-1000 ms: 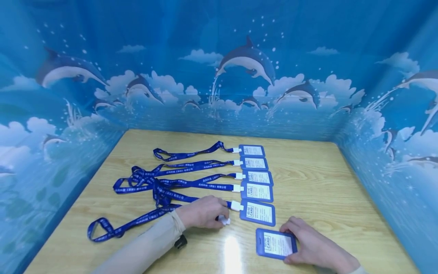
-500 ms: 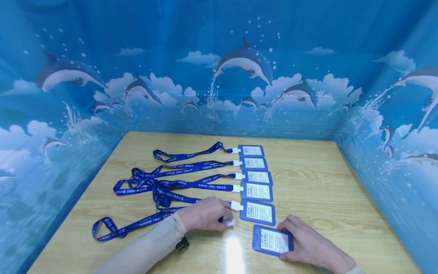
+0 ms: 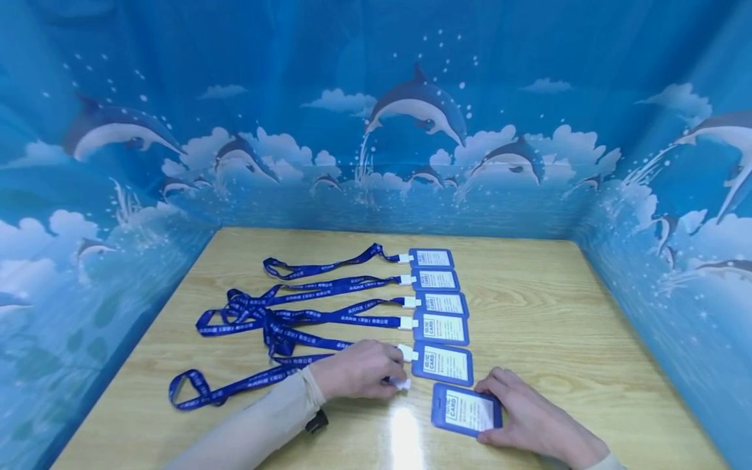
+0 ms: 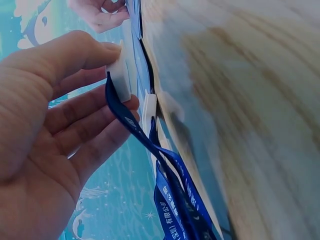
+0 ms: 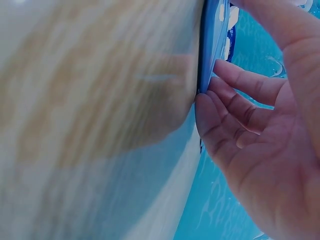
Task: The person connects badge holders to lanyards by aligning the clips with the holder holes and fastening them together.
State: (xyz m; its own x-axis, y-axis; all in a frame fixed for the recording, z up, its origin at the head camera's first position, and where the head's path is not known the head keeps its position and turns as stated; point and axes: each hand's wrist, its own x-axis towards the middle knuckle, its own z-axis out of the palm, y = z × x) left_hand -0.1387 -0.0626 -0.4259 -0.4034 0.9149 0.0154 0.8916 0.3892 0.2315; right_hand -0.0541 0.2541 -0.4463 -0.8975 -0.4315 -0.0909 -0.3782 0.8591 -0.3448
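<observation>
My left hand pinches the white plastic clip of a blue lanyard between thumb and fingers. The lanyard's strap trails left over the table and ends in a loop. My right hand grips the right end of a blue ID card holder, thumb at the near edge and fingers at the far edge. The holder lies face up with its slotted end toward the left hand, a short gap from the clip. In the right wrist view, fingertips press against the holder's edge near the tabletop.
Several clipped badges, the nearest a blue badge, lie in a column just beyond the hands. Their blue straps run left and overlap in a tangle. A dolphin-print curtain surrounds the wooden table.
My left hand has moved right with the clip, drawing the lanyard's loop along. My right hand has slid the card holder slightly left and away from me, near the lowest badge.
</observation>
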